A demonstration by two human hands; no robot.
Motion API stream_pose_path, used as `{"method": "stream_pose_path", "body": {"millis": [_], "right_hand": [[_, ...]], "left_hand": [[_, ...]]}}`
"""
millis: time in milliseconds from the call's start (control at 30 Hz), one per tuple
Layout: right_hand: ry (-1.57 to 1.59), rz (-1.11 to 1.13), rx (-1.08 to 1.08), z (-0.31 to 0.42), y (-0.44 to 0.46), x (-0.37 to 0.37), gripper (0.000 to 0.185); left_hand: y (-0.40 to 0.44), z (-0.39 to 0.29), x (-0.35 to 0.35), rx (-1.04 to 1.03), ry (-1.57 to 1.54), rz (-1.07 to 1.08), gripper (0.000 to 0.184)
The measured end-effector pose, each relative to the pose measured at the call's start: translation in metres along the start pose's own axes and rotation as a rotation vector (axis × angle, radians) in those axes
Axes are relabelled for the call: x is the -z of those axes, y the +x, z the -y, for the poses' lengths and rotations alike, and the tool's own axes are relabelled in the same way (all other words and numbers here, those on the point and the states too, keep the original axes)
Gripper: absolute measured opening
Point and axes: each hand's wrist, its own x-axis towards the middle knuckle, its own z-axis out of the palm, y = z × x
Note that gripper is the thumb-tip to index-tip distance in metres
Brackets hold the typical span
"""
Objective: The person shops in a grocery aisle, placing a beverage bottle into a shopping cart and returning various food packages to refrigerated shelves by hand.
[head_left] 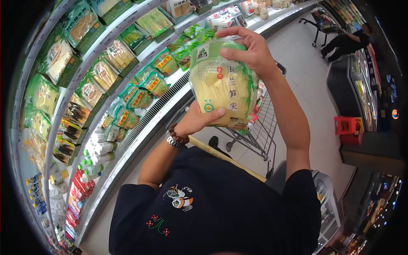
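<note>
A clear and green plastic package of pale yellow bamboo shoots [225, 89] is held up in front of my chest, its printed front turned toward me. My right hand [248, 51] grips its upper edge, with the thumb across the front. At the lower left, my left hand [197, 119] supports it with the thumb on the front; the other fingers are hidden behind. A metal watch [173, 138] and a beaded bracelet are on my left wrist.
Refrigerated shelves [91, 63] with packaged foods and bottles curve along the left. A shopping cart [261, 131] stands just beyond the package. A person [350, 40] is beside another cart [324, 23] at the upper right. Red stools [348, 127] sit at the right.
</note>
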Motion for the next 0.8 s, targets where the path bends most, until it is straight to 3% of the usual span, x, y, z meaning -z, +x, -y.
{"method": "stream_pose_path", "body": {"millis": [100, 133, 200, 267, 300, 333, 400, 467, 567, 633, 733, 800], "right_hand": [[0.185, -0.544, 0.243, -0.028, -0.013, -0.004, 0.053], [0.097, -0.764, 0.2, -0.034, -0.03, -0.005, 0.058], [0.067, -0.906, 0.049, -0.064, -0.074, -0.024, 0.056], [0.659, -0.724, -0.239, -0.11, -0.118, -0.057, 0.053], [0.686, -0.537, -0.258, -0.101, -0.13, -0.083, 0.062], [0.745, -0.607, -0.363, -0.096, -0.135, -0.101, 0.058], [0.963, -0.405, -0.371, -0.124, -0.141, -0.102, 0.057], [1.03, -0.401, -0.369, -0.158, -0.144, -0.102, 0.057], [0.945, -0.503, -0.411, -0.114, -0.113, -0.138, 0.06], [0.971, -0.353, -0.381, -0.117, -0.109, -0.149, 0.061], [0.79, -0.39, -0.347, -0.12, -0.099, -0.173, 0.059], [0.81, -0.392, -0.373, -0.129, -0.091, -0.188, 0.059]], "left_hand": [[-0.006, 0.007, 0.001, -0.141, 0.008, -0.033, 0.057], [-0.008, 0.007, 0.003, -0.126, -0.013, -0.036, 0.058], [-0.011, 0.005, 0.005, -0.096, -0.083, 0.0, 0.059], [-0.017, 0.002, 0.013, -0.064, -0.066, -0.007, 0.06], [-0.021, 0.003, 0.017, -0.036, -0.025, -0.031, 0.061], [-0.025, 0.001, 0.023, 0.001, 0.044, -0.01, 0.063], [-0.037, -0.005, 0.031, -0.024, 0.061, -0.004, 0.065], [-0.058, -0.006, 0.036, -0.159, -0.019, -0.056, 0.065], [-0.09, -0.009, 0.064, -0.331, -0.131, -0.232, 0.064], [-0.124, -0.015, 0.112, -0.364, -0.233, -0.391, 0.063], [-0.2, -0.065, 0.206, -0.488, -0.033, -0.738, 0.051], [-0.245, -0.113, 0.266, -0.654, 0.211, -0.95, 0.06]]}}
